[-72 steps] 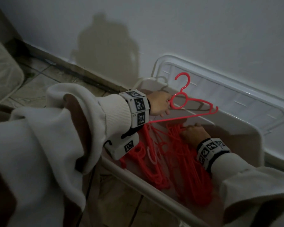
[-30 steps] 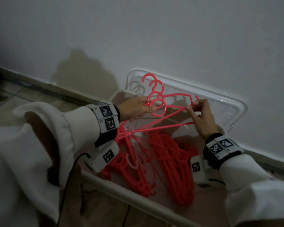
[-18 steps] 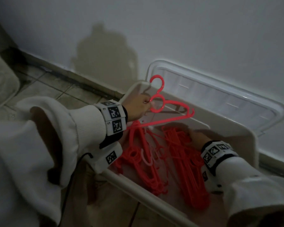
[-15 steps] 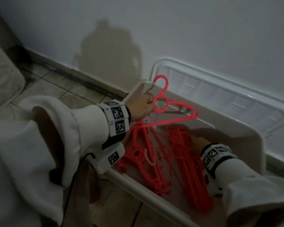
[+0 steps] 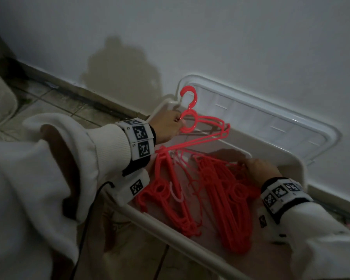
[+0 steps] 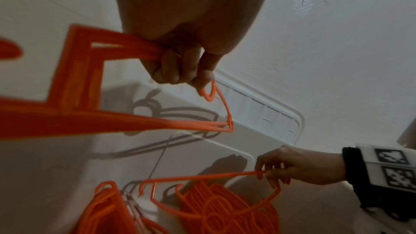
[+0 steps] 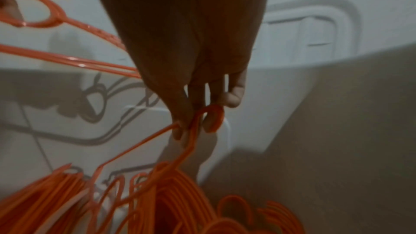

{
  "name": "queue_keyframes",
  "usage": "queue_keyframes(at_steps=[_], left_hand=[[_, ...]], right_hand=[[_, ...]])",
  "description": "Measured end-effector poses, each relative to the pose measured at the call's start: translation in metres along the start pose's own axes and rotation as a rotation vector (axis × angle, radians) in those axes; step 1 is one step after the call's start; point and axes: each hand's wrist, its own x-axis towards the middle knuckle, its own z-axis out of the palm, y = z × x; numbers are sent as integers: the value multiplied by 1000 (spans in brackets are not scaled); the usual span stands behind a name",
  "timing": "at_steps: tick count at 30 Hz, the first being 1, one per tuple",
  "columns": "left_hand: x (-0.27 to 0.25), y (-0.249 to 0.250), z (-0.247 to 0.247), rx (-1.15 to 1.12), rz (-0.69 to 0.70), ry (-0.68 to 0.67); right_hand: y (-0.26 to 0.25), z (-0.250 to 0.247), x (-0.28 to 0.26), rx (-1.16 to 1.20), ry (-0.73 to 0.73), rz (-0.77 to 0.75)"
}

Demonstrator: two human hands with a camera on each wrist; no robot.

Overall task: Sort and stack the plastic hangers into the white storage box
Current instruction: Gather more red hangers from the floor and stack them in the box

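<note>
Most of the sorting looks done. Inside the white storage box (image 5: 275, 156) lie 2 heaps of red hangers: a left pile (image 5: 170, 199) and a larger right pile (image 5: 228, 205), each with its hangers nested roughly in line. A pale hanger (image 5: 175, 196) shows among the left heap, so that pile may not be fully sorted; the light is dim, so I cannot be sure how many odd ones remain.

The left hand (image 5: 166, 128) holds a small bunch of red hangers (image 5: 206, 128) above the box's far end, fingers curled round the neck below the hooks; the left wrist view suggests at least 2 frames lie together in this bunch. The right hand (image 5: 259, 168) is down in the box at the top of the right pile, and its fingertips (image 6: 270, 175) pinch the thin bar of a single loose hanger (image 6: 213, 191) that stands partly raised above the heap.

What appears left: freeing that loose hanger, joining it to the held bunch or a pile, laying the bunch down, and dealing with the pale one. The box's lid (image 5: 271, 116) leans against the wall behind.
</note>
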Motion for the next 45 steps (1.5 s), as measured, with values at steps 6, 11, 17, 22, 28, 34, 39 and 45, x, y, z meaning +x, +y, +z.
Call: queue_keyframes(at_steps=[6,11,17,22,28,34,39,45], left_hand=[[0,13,0,-27,-9,101],[8,16,-4,-138,-37,150],[4,22,-15,-275,-51,151],[1,31,-29,-382,-21,218],[4,23,-35,-346,-91,97],[-1,31,-26,-467,-116,-67],[-11,44,-5,-493,-24,-179],[-13,54,8,-592,29,-136]], right_hand=[[33,-2,-27,162,115,56],[42,2,-38,184,15,34],[45,-3,-42,259,13,-33],[51,-3,-38,248,13,-10],[49,-2,-32,705,90,-105],[7,-15,-30,1446,12,-139],[-48,-19,-28,1813,-211,-203],[-95,-24,-33,1931,-365,-232]])
